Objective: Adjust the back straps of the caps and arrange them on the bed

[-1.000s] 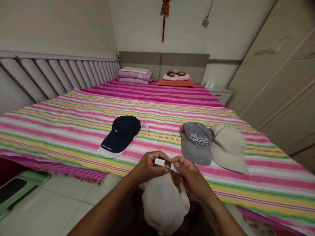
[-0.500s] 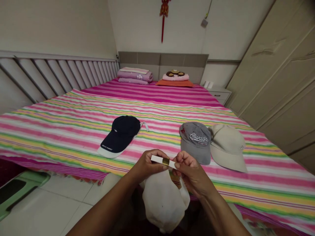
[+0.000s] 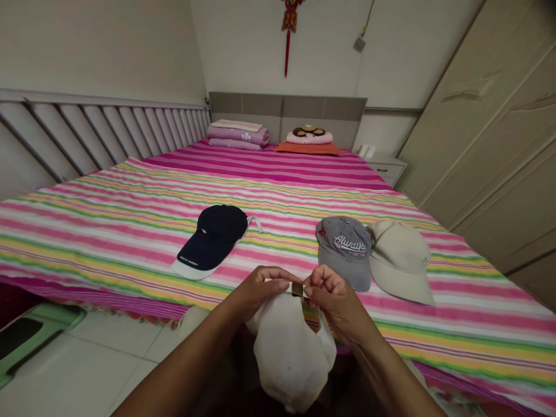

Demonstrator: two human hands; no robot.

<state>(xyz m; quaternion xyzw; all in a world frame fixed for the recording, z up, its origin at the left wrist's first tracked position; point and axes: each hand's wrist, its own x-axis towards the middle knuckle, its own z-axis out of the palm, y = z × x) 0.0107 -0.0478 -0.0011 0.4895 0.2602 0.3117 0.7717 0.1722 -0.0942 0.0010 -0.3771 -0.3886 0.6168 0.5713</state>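
A white baseball cap (image 3: 291, 353) hangs from both hands at the near edge of the bed, its back opening toward the top. Across that opening runs its white strap, with a brass-coloured buckle (image 3: 297, 289) between the hands. My left hand (image 3: 260, 292) pinches the strap just left of the buckle. On the buckle's right side, my right hand (image 3: 332, 295) grips the strap between thumb and fingers. Beyond the hands, a navy cap (image 3: 217, 234) with a white-edged brim lies at left. A grey cap (image 3: 345, 249) with white lettering and a beige cap (image 3: 402, 258) lie at right, touching.
The caps rest on a striped bedspread (image 3: 130, 231). Folded bedding (image 3: 238, 134) and an orange pillow (image 3: 308, 148) sit by the headboard. A green stool (image 3: 47, 330) stands on the floor at left. A white nightstand (image 3: 386, 168) is at the far right.
My left hand has shifted right along the strap, closer to the buckle. The strap end that stuck out past the left fingers no longer shows. The other caps have not moved.
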